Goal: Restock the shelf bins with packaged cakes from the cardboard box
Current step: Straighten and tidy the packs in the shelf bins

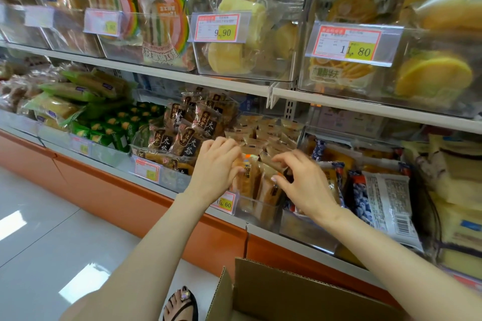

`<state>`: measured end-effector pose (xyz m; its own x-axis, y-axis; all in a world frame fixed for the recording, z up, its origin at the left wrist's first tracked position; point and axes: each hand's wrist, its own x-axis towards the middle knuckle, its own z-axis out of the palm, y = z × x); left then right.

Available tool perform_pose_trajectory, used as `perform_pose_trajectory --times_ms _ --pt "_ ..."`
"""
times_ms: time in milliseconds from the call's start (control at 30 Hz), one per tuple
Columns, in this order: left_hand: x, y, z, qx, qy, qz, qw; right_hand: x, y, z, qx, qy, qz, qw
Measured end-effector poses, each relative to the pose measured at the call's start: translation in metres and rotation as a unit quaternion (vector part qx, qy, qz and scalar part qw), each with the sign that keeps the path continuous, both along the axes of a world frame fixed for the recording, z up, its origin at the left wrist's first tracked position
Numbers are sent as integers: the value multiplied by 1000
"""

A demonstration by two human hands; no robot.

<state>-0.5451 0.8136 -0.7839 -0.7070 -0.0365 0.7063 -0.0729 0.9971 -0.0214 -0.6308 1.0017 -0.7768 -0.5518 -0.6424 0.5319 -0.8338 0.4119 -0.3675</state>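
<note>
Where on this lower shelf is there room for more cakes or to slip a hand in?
Free: the gap above the tan cakes, under the upper shelf; the floor left of the cardboard box. Crowded: the bin front, where left hand and right hand grip tan cakes; the heaped dark brown packs beside.

We see the left forearm (146,237) and the right forearm (386,250), both bare from the wrist to the lower edge of the view. They end in the left hand (216,164) and the right hand (305,182), whose thumbnail (273,178) is pale and glossy. Below them we note one foot in a black sandal (182,306) with thin straps between the toes and a round glittering ornament (185,294).
</note>
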Motion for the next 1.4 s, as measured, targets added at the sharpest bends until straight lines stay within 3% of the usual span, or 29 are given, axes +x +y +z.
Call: perform_pose_trajectory --times_ms 167,300,733,1067,1233,1400 --pt "4 6 -9 24 -39 7 999 -1 8 -8 21 50 -11 998" --pt "2 15 -13 -32 -41 12 999 2 6 -15 22 81 -17 996" --pt "-4 23 -18 -63 -141 66 986 -4 3 -8 105 63 -10 992" --pt "0 17 -1 39 -123 14 991 -20 12 -3 -20 64 -37 997" --pt "-11 11 -5 -16 -196 23 980 -22 6 -1 59 14 -34 998" --pt "-10 10 3 -15 -214 30 976 -27 7 0 129 36 -26 991"
